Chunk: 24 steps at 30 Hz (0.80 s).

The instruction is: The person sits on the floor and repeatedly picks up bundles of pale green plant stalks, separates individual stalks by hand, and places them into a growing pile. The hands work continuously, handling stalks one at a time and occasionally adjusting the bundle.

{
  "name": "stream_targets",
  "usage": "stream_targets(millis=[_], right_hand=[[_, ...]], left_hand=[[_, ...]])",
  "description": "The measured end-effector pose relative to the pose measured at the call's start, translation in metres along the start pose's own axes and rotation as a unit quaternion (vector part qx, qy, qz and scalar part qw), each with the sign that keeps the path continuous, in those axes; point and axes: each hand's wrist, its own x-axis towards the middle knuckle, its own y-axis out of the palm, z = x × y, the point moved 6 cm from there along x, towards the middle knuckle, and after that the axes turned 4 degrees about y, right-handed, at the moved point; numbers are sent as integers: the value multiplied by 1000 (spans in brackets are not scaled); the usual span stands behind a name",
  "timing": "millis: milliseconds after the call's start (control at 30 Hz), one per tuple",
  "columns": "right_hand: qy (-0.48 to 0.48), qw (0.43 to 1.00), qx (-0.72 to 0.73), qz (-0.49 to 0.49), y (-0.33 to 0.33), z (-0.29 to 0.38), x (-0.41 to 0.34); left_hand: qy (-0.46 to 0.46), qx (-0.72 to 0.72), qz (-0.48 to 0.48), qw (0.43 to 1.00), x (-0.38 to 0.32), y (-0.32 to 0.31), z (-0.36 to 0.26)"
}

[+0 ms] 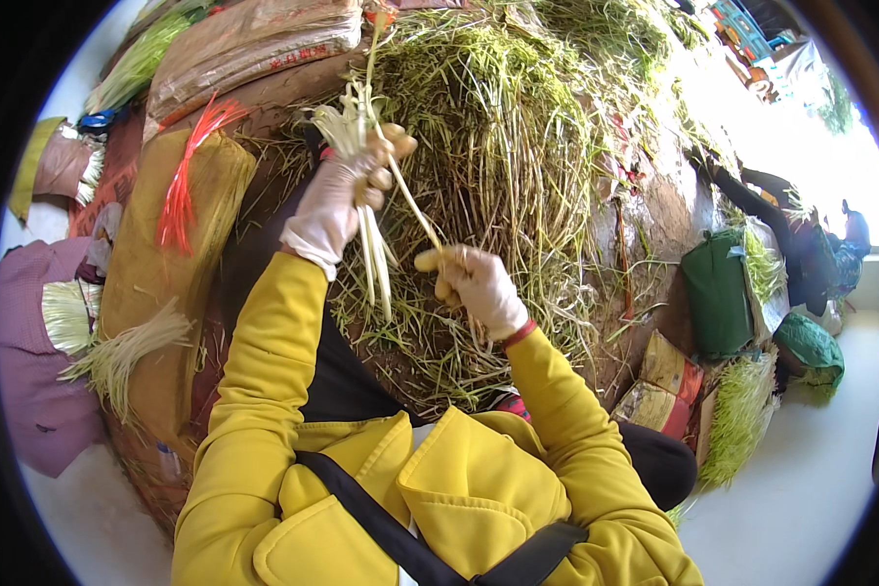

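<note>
My left hand [355, 179], in a thin pale glove with stained fingertips, is closed around a small bundle of pale stalks [376, 256], whose ends hang below the fist and fan out above it. Lower and to the right, my right hand [476, 282], gloved too, pinches the lower end of one long pale stalk [408, 192]. That stalk slants up past the left fingers to a yellowish tip. Beneath and beyond both hands spreads a large heap of green and straw-coloured stalks [505, 161].
A tan wrapped bundle [165, 212] at left carries red plastic strips [184, 183] and loose pale stalks [143, 344]. Another wrapped package [256, 58] lies beyond it. Green-wrapped stalks [718, 297] and cardboard pieces [655, 399] are at right. A person in pink [44, 395] sits far left; another person [813, 249] is far right.
</note>
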Motion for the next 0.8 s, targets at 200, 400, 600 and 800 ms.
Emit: stream_targets(millis=[200, 400, 600, 800], right_hand=[[-66, 997, 36, -16, 6, 10, 19], [1, 986, 169, 0, -60, -56, -3], [133, 936, 172, -276, -189, -157, -39], [174, 927, -288, -169, -178, -117, -28]], left_hand=[[-45, 11, 12, 999, -3, 7, 30], [33, -92, -21, 995, 11, -37, -7], [106, -102, -16, 989, 5, -35, -37], [61, -37, 53, 996, -4, -12, -22]])
